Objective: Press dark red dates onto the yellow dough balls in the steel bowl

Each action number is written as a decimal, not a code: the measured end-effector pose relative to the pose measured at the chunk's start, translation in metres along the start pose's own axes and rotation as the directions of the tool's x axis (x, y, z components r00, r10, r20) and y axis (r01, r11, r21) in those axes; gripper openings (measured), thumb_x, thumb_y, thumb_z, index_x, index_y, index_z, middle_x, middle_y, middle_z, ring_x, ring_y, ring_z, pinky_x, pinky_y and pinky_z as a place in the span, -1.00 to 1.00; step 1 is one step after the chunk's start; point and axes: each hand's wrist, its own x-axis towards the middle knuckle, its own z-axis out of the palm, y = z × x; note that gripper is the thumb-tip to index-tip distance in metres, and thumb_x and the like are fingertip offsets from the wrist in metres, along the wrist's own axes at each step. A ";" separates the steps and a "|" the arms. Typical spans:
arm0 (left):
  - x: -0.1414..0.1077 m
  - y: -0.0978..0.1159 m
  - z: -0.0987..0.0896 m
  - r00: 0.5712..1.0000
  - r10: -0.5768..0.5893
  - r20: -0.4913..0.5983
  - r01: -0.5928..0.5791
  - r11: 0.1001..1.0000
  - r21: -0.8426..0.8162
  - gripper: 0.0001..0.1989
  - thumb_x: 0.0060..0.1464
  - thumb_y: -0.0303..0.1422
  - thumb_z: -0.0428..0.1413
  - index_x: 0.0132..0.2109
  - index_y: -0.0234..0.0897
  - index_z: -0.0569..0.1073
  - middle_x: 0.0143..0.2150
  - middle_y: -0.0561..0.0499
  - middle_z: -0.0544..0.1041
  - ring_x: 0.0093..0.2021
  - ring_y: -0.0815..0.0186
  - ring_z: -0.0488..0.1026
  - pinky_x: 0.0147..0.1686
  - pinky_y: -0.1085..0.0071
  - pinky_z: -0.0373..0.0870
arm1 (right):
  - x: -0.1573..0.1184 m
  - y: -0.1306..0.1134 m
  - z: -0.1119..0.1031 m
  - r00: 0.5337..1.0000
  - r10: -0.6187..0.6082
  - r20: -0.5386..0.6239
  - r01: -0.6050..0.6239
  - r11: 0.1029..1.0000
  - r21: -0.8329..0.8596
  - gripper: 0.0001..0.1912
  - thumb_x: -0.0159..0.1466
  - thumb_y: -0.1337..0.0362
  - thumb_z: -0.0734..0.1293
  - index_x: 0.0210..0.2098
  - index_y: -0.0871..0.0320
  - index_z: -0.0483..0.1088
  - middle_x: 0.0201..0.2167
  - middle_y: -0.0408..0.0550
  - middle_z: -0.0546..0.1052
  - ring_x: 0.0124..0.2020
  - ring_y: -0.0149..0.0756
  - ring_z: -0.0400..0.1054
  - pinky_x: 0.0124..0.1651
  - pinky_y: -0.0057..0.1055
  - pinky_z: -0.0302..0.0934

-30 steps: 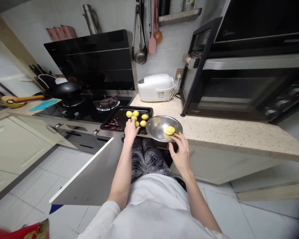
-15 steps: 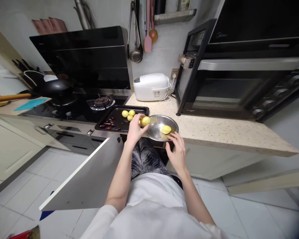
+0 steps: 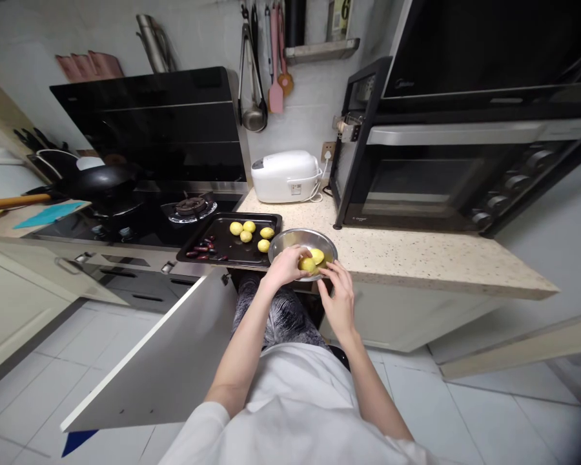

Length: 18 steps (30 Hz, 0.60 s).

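Note:
A yellow lemon [image 3: 307,264] is between the fingers of my left hand [image 3: 287,265], which reaches into the steel bowl [image 3: 286,236]. Right beside it, a second lemon [image 3: 317,256] lies in the bowl. My right hand [image 3: 339,298] is at the bowl's front right rim, thumb and fingers apart, holding nothing that I can see. The dark baking tray [image 3: 217,227] stands to the left of the bowl. It carries several lemons [image 3: 246,236] and several small dark red, oblong fruits [image 3: 203,248].
Behind the bowl is a white rice cooker [image 3: 285,177] with its cord plugged in. A black oven [image 3: 416,187] stands on the counter at right. The gas stove [image 3: 159,216] holds a wok [image 3: 101,184]. Below the tray, an opened cabinet door [image 3: 164,361] sticks out beside my legs.
My left hand has moved right and down, from the bowl's left rim into the bowl with a lemon. More lemons show on the tray's right side. The view has shifted slightly.

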 end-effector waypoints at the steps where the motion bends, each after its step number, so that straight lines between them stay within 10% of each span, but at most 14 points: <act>1: 0.000 0.000 -0.001 1.000 0.002 0.009 -0.002 1.000 -0.005 -0.60 -0.06 -0.44 0.41 -0.03 -0.28 0.57 -0.05 -0.08 0.59 -0.12 0.17 0.56 -0.06 0.31 0.47 | 0.000 0.000 0.000 1.000 -0.001 -0.003 0.001 1.000 -0.001 -0.77 0.42 0.25 0.27 -0.03 0.09 0.52 0.08 0.12 0.55 0.29 0.00 0.31 0.32 0.12 0.22; 18: -0.013 -0.011 -0.008 0.999 -0.044 -0.026 0.043 0.999 -0.010 -0.67 0.05 -0.48 0.35 0.00 -0.28 0.58 -0.05 -0.10 0.63 -0.06 0.17 0.59 -0.10 0.37 0.51 | -0.001 0.002 0.002 1.000 -0.028 -0.011 0.028 1.000 -0.012 -0.78 0.41 0.27 0.27 -0.03 0.10 0.52 0.09 0.13 0.55 0.28 0.01 0.31 0.30 0.11 0.26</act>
